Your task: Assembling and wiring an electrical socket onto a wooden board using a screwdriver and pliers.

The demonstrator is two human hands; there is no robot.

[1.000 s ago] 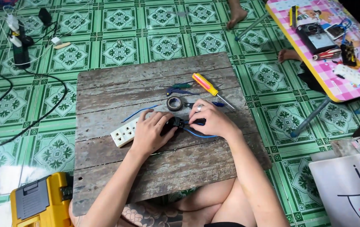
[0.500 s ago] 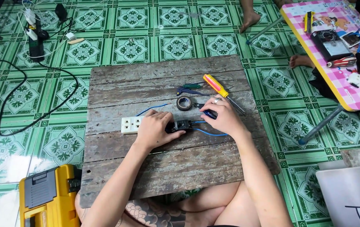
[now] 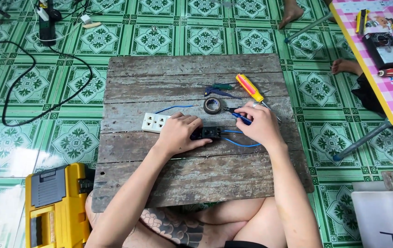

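Note:
On a weathered wooden board (image 3: 196,174) my left hand (image 3: 180,133) pins down a small black electrical part (image 3: 211,132). Blue wires (image 3: 240,143) run out of that part to the right. My right hand (image 3: 257,124) pinches a blue-handled tool or wire end (image 3: 241,118) just right of the black part. A white double socket (image 3: 155,122) lies beside my left hand's knuckles, with a thin blue wire (image 3: 174,108) curving past it. Just beyond my hands lie a roll of black tape (image 3: 212,105), a yellow and red screwdriver (image 3: 250,88) and small pliers (image 3: 220,89).
A yellow tool case (image 3: 54,209) sits at the lower left on the green tiled floor. Black cables (image 3: 31,87) loop at the left. A pink checked low table (image 3: 380,50) with tools stands at the right, with another person's feet (image 3: 345,66) near it.
The view has shifted, so the board sits further right in the picture. My hands stay on the black part; the right hand has moved slightly to the right along the blue wires.

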